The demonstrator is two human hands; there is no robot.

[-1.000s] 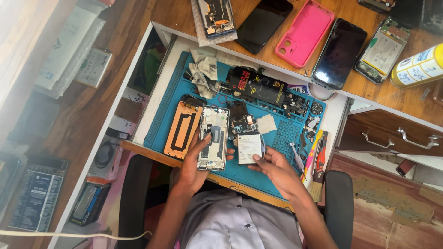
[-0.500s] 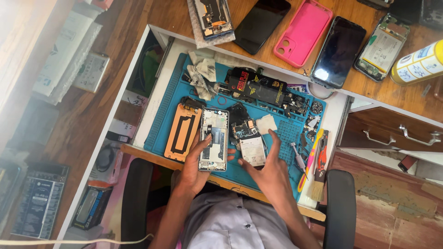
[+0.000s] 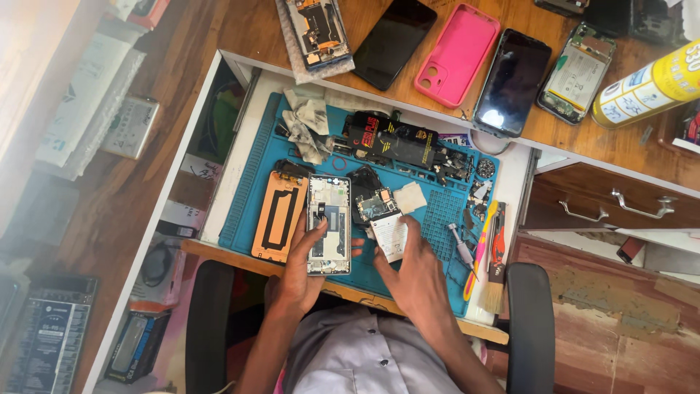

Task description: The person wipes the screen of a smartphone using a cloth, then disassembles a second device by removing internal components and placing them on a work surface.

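Note:
An opened phone frame (image 3: 329, 222) lies on a blue repair mat (image 3: 248, 190), its inner side up. My left hand (image 3: 301, 264) rests on its near left edge, thumb on the frame, steadying it. Just right of it sits a small circuit board with a white battery-like part (image 3: 386, 228). My right hand (image 3: 412, 270) lies over that part, fingertips touching its near edge. An orange-backed phone panel (image 3: 279, 216) lies left of the frame.
Crumpled cloths (image 3: 306, 128), dark parts and small screws crowd the mat's far side. Tools and a brush (image 3: 490, 244) lie at its right edge. Phones, a pink case (image 3: 456, 55) and a yellow spray can (image 3: 645, 87) sit on the wooden desk beyond. A drawer (image 3: 605, 208) is right.
My right hand moved left from the mat's near right area onto the white part beside the frame. My left hand stayed on the phone frame.

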